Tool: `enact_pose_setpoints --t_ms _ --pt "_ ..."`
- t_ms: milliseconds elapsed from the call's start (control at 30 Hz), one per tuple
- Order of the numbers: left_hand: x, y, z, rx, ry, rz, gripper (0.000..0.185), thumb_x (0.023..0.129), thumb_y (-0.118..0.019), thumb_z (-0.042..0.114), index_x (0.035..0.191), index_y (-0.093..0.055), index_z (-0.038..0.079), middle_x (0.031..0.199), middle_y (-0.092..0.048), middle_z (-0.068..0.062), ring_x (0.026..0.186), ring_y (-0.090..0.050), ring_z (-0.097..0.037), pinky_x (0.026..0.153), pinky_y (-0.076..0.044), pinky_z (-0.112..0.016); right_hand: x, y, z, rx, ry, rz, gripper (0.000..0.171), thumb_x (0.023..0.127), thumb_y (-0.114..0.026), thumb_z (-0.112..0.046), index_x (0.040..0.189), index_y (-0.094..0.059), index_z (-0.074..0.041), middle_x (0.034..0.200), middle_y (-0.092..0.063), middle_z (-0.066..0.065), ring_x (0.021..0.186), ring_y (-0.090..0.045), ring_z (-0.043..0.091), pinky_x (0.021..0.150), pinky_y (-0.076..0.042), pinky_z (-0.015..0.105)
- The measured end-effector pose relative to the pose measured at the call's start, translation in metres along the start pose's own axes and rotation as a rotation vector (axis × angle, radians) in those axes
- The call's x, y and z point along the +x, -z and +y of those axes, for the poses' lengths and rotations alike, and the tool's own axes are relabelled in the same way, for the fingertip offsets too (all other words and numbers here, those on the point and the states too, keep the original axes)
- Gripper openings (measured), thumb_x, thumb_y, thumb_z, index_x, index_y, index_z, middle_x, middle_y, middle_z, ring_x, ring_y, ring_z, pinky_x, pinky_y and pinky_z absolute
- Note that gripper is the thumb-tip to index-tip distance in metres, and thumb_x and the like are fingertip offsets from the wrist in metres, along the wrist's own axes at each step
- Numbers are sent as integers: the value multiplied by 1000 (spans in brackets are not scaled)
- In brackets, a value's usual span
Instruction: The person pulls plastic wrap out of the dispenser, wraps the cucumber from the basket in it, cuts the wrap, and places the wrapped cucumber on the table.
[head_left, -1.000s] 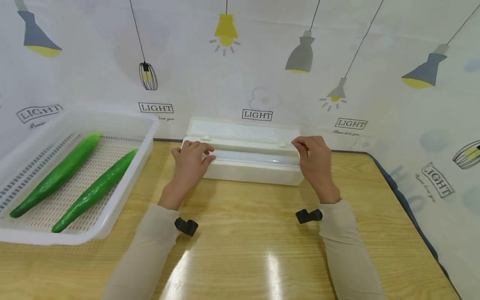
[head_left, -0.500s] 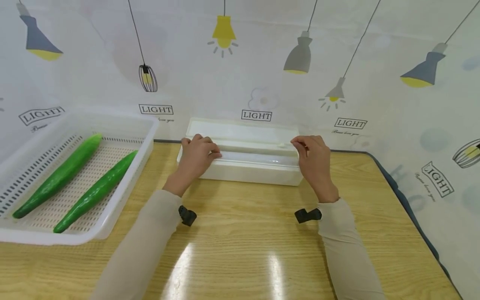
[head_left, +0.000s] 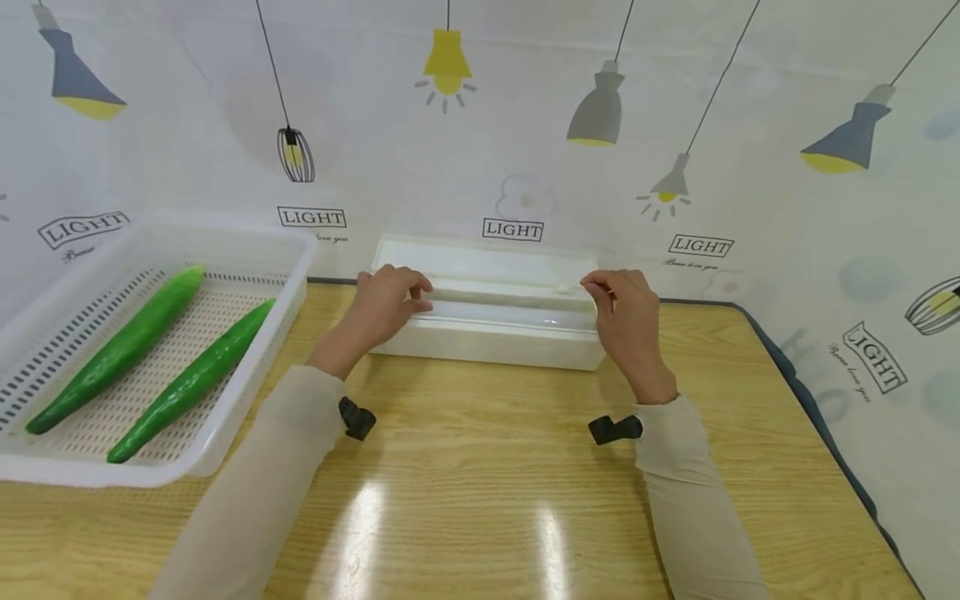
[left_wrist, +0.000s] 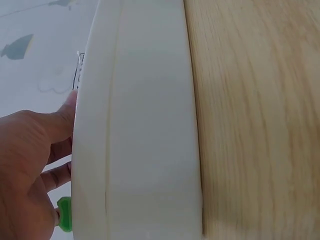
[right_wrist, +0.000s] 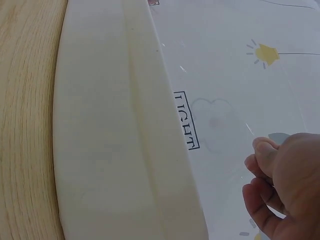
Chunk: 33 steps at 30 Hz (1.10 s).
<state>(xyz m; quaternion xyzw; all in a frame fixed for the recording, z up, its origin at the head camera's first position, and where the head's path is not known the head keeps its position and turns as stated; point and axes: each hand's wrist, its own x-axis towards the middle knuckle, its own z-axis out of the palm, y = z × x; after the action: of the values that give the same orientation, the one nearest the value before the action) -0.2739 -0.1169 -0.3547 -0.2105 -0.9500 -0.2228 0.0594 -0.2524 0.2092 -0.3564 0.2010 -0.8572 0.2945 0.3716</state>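
From the head view, the left hand (head_left: 382, 304) rests curled over the left end of the white cling-film dispenser (head_left: 487, 312), its fingers on the top edge there, while the right hand (head_left: 626, 312) pinches at the right end, thumb and forefinger together on what looks like the film's edge (the film is too clear to be sure). The lid stands open behind both grips; no film is drawn out over the table (head_left: 480, 467) in front of them, so pulling and cutting seem left to do. Far left of the left grip, two cucumbers (head_left: 120, 346) lie unwrapped in a white basket (head_left: 262, 350). At the left wrist, fingers (left_wrist: 60, 150) press the dispenser's (left_wrist: 145, 130) far side. At the right wrist, the fingertips (right_wrist: 265, 150) pinch together just beyond the box (right_wrist: 115, 140).
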Motion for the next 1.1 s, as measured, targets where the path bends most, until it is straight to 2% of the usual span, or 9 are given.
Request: enact_pose_setpoints --t_ms 200,333,467,600,767,867,1000,1100 --pt "0 0 4 33 -24 -23 12 89 -68 21 95 -75 13 92 -65 0 89 -51 -25 93 -27 -64 0 -1 1 -2 -5 0 13 92 -62 -8 91 -70 1 84 -66 16 79 -55 30 68 -49 39" --pt "0 -2 1 62 -3 6 9 93 -64 20 92 -72 15 85 -65 2 83 -50 -23 90 -27 -59 -1 -2 2 5 -7 -4 13 92 -62 -8 92 -70 1 84 -66 15 79 -55 30 68 -48 38" --pt "-2 -2 0 83 10 52 12 96 -58 22 95 -68 14 79 -64 1 78 -51 -23 81 -28 -51 0 -2 2 17 8 3 13 92 -62 -8 92 -70 2 84 -66 16 79 -55 30 68 -48 38" --pt "-3 5 4 103 -50 138 13 96 -58 22 96 -66 12 82 -64 -1 76 -52 -23 79 -32 -48 1 -1 1 19 11 12 13 92 -61 -8 93 -70 2 84 -65 16 79 -55 31 68 -48 39" --pt "-3 14 10 112 -193 237 9 94 -61 16 94 -64 8 85 -65 -5 70 -55 -24 72 -42 -45 1 2 3 12 -6 19 15 92 -61 -9 93 -70 2 85 -65 17 80 -54 31 69 -49 39" --pt "-5 17 12 51 -227 220 9 94 -60 13 96 -63 5 87 -63 -8 68 -56 -23 67 -46 -40 0 3 6 1 -15 13 16 92 -61 -11 94 -70 2 83 -65 16 79 -55 31 68 -48 39" --pt "-7 18 11 -22 -176 168 12 95 -59 11 101 -66 4 90 -62 -8 77 -57 -24 70 -46 -38 -3 7 7 -8 -24 -4 16 92 -61 -11 95 -71 2 86 -66 17 81 -56 32 69 -48 41" --pt "-9 20 5 -10 -163 190 12 92 -63 9 101 -70 4 87 -63 -8 78 -55 -25 70 -45 -39 -3 8 6 -11 -21 -17 16 92 -61 -11 95 -71 2 89 -66 17 82 -56 32 70 -48 41"
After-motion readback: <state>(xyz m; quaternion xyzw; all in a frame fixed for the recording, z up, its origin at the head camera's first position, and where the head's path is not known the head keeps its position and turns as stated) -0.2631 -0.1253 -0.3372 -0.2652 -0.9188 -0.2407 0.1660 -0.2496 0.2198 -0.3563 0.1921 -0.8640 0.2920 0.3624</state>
